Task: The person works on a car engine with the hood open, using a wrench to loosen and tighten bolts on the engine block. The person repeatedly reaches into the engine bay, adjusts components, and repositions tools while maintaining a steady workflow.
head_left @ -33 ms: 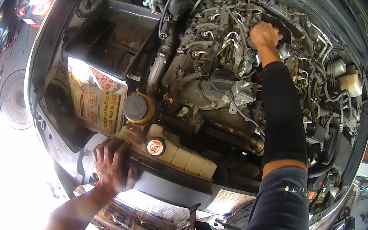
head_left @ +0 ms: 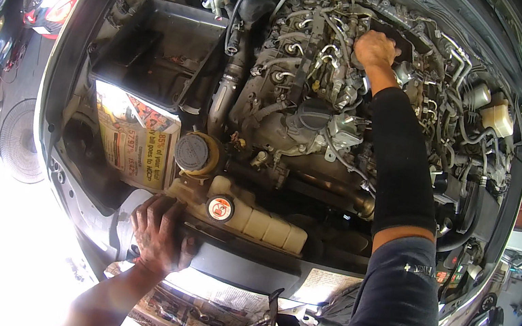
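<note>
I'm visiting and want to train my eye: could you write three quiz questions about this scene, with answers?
1. Which bare hand reaches over the grey metal engine?
2. True or false: the bare left hand clutches the round, grey-lidded yellow reservoir.
3. Which is nearer that left hand: the long cream plastic tank or the open black plastic box?

Key:
1. Right hand.
2. False; it rests on the smooth dark front panel.
3. The tank.

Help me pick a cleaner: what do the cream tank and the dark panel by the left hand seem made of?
Cream tank: probably plastic, dull, with moulded-looking segments.
Dark panel: plastic or painted metal, unclear which; smooth, with faint sheen.
</note>
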The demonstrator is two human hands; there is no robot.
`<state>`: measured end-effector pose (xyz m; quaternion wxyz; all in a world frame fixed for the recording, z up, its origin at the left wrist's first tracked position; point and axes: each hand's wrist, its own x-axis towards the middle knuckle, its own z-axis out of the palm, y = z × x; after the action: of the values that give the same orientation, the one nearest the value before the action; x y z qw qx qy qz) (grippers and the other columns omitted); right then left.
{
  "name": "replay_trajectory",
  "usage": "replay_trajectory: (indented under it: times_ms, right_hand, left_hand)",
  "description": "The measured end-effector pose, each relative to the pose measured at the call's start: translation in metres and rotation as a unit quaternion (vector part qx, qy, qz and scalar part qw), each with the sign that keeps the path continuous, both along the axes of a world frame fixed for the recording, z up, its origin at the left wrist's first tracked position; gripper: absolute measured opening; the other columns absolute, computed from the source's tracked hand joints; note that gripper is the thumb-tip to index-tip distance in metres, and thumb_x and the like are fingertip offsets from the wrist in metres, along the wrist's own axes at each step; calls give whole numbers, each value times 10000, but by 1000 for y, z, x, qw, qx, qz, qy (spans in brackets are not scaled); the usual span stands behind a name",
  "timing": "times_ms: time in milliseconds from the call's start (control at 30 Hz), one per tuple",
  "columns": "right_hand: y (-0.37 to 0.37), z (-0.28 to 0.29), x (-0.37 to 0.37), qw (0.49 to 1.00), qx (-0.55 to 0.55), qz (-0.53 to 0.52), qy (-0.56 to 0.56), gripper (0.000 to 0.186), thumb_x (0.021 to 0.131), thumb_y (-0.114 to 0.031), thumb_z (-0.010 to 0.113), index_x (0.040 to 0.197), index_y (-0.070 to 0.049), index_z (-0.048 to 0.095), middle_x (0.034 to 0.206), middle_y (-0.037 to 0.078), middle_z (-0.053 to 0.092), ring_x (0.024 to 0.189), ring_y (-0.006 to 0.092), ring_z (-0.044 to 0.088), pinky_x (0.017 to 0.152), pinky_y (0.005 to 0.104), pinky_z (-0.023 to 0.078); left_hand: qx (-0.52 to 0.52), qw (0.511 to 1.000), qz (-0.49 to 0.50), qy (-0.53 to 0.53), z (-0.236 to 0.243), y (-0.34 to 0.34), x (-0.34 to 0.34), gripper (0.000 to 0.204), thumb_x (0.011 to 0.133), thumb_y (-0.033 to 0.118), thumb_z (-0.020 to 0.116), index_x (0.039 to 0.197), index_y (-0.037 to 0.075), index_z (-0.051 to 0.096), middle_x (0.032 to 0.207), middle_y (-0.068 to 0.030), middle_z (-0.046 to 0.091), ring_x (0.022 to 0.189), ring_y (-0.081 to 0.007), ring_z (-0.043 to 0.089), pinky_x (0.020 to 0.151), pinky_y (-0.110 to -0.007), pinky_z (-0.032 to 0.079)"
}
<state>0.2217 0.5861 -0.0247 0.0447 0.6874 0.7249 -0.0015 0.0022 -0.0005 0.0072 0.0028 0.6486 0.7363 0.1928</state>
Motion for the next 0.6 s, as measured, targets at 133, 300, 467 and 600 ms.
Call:
replay_trajectory:
  times_ms: [133, 300, 467, 600]
  right_hand:
    - [2, 0, -3, 1000, 17, 10, -11, 409, 1076, -269, 577, 1373, -93, 798, 1516, 174, 710, 1485, 442, 574, 1210, 651, 415]
    - [2, -5, -2, 999, 46, 18, -16, 399, 1074, -278, 581, 1347, -103, 814, 1483, 171, 726, 1460, 418, 584, 1191, 660, 423]
    - [4, -7, -1, 998, 51, 14, -18, 402, 1073, -308, 591, 1339, -110, 817, 1486, 156, 718, 1436, 410, 585, 1187, 666, 426]
    - [2, -8, -2, 995, 96, -3, 11, 459, 1082, -408, 582, 1331, -94, 806, 1439, 181, 729, 1420, 440, 594, 1145, 672, 460]
  left_hand:
    - [-1, 1000, 5, -1, -2, 3, -2, 644, 960, 524, 585, 1398, 56, 652, 1353, -199, 617, 1284, -426, 575, 1082, -588, 402]
    - [-3, 1000, 3, -2, -2, 4, -1, 645, 963, 516, 588, 1408, 53, 650, 1362, -203, 615, 1290, -435, 571, 1085, -599, 405]
    - [-6, 1000, 7, -7, -1, 5, -1, 644, 951, 511, 601, 1403, 55, 655, 1359, -205, 615, 1297, -437, 563, 1087, -609, 405]
    - [-3, 1000, 7, -8, -4, 3, -2, 646, 941, 512, 610, 1396, 56, 660, 1353, -204, 614, 1292, -436, 560, 1092, -611, 402]
